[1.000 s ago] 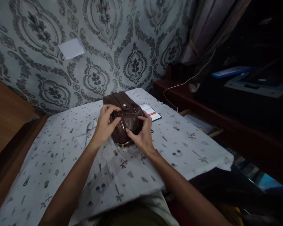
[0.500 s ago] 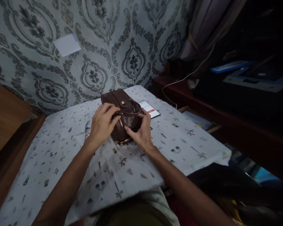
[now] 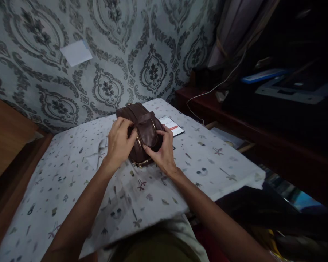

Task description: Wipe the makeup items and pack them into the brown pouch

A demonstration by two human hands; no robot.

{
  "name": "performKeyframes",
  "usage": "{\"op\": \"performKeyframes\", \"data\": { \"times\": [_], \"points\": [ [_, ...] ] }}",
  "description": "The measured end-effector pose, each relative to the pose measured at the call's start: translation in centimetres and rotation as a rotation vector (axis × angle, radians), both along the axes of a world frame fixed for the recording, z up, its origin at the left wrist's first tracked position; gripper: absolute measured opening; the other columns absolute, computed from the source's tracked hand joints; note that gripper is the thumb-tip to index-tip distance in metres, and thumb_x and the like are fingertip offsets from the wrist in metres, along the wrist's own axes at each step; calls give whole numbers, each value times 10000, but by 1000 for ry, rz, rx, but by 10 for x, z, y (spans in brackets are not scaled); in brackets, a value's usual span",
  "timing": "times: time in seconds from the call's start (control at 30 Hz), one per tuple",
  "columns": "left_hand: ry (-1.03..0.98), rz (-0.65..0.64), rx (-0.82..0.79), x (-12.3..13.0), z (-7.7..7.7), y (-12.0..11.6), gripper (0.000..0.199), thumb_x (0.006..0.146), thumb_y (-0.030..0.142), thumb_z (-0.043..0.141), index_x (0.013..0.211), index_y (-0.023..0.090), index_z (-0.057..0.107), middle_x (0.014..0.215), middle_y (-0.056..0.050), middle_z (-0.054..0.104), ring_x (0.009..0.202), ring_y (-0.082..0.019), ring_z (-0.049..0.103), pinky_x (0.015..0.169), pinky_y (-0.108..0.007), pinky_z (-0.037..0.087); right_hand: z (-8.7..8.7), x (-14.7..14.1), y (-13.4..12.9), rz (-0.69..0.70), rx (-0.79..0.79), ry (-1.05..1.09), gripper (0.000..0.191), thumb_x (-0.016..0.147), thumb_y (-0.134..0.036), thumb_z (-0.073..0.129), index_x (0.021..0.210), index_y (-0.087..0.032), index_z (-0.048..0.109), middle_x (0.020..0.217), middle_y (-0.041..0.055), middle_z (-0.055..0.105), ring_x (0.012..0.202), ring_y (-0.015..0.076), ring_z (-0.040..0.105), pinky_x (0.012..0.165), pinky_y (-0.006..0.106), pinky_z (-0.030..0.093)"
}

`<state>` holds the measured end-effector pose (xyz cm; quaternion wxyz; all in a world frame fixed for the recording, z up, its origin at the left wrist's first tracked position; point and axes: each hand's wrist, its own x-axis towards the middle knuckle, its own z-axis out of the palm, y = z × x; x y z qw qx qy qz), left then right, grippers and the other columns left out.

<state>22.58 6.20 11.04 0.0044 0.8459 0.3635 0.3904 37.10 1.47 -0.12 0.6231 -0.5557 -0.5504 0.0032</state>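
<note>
A brown leather handbag (image 3: pixel 147 133) with gold zippers sits on the cloth-covered table. Its strap (image 3: pixel 144 118) lies across the top. My left hand (image 3: pixel 119 140) is at the bag's left side, thumb and fingers pinched by the left zipper; the fingertips partly hide what they grip. Around the near right part of the bag, my right hand (image 3: pixel 164 151) has its thumb on the front by the zipper's end and its fingers over the right side. Just behind the right hand lies a phone (image 3: pixel 177 130) with a lit screen.
A patterned white cloth (image 3: pixel 164 201) covers the table. Behind it is a wallpapered wall with a white paper (image 3: pixel 76 53) on it. To the right stands a dark red desk (image 3: pixel 186 98) with a white cable (image 3: pixel 207 92) and an open drawer (image 3: pixel 229 138).
The strap, raised in a loop towards my right hand before, now lies over the bag's top. My left fingers have shifted slightly left, and my right hand keeps its grip.
</note>
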Motion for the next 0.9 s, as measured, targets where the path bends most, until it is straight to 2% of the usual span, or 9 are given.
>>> {"op": "performKeyframes", "data": {
  "times": [0.13, 0.23, 0.33, 0.53, 0.9],
  "points": [
    [-118, 1, -83, -2, -3, 1, 106, 898, 220, 580, 793, 219, 564, 856, -30, 549, 933, -234, 545, 800, -347, 440, 0, 0, 0, -6, -26, 4, 591, 773, -498, 739, 1211, -224, 451, 1486, 194, 400, 1422, 358, 391, 1171, 619, 331],
    [-182, 3, -108, -2, -6, 0, 110, 896, 237, 588, 789, 217, 578, 888, -38, 551, 962, -245, 536, 825, -365, 436, 0, 0, 1, -9, -25, 5, 587, 772, -487, 740, 1208, -219, 454, 1480, 198, 405, 1419, 361, 396, 1173, 616, 329],
    [-183, -5, -51, -2, -9, -4, 95, 897, 229, 589, 803, 219, 596, 931, -41, 573, 988, -248, 530, 880, -386, 430, -1, -1, 1, -14, -16, 6, 590, 768, -491, 740, 1205, -218, 454, 1480, 200, 405, 1416, 363, 397, 1172, 614, 327],
    [-92, -48, 69, -5, -11, -13, 84, 897, 193, 599, 829, 216, 642, 932, -45, 603, 966, -242, 532, 876, -398, 438, 0, -1, 1, -13, -36, 4, 587, 767, -494, 734, 1205, -225, 451, 1488, 193, 399, 1427, 360, 387, 1178, 617, 317],
    [7, -112, 196, -13, -25, -19, 207, 943, 195, 553, 1068, 223, 716, 997, -79, 679, 1043, -258, 576, 922, -449, 458, 2, 0, -2, -5, -41, 0, 590, 771, -503, 741, 1203, -215, 460, 1484, 195, 410, 1429, 355, 387, 1176, 604, 332]
  ]
}}
